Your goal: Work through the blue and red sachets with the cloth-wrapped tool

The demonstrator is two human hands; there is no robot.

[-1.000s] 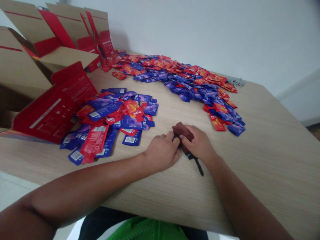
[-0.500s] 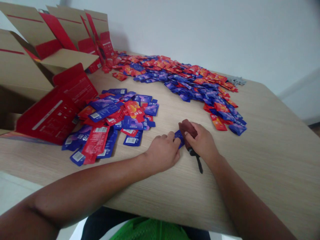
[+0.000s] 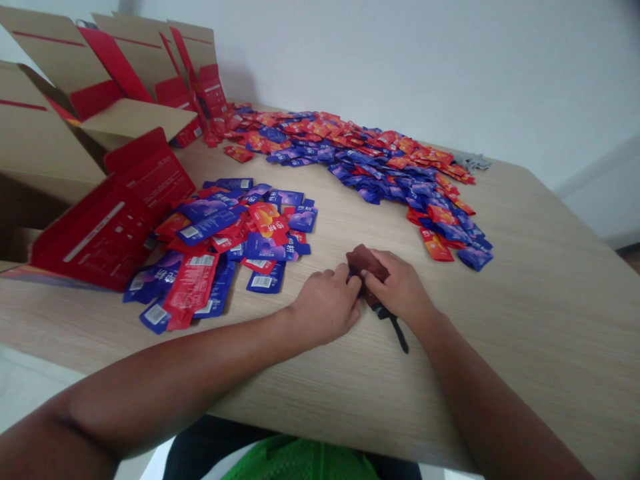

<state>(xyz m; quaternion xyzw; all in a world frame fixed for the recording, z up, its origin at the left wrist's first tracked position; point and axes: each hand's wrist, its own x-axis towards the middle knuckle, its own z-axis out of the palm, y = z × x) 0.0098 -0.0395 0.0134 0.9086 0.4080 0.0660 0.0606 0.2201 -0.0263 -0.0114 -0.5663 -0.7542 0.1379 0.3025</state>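
My left hand (image 3: pixel 330 300) rests on the table with its fingers curled down on a blue sachet (image 3: pixel 359 285), of which only a sliver shows. Close against its fingertips is my right hand (image 3: pixel 401 285), closed around a brown, soft-looking object (image 3: pixel 371 261) with a black end and a thin black strap (image 3: pixel 400 335). The object's exact kind cannot be made out. Its brown part lies over most of the blue sachet. Left of my hands is a loose pile of red and blue sachets (image 3: pixel 267 245), several with white barcode labels.
Open red cardboard boxes (image 3: pixel 107 223) stand along the left side, flaps raised. A long heap of red and blue sachets (image 3: pixel 360 160) curves across the back of the table (image 3: pixel 540 300). Small grey pieces (image 3: pixel 473 161) lie at its right end, near the white wall (image 3: pixel 400 60).
My right hand has shifted slightly left with the brown object, which now covers more of the blue sachet. The left hand has stayed in place.
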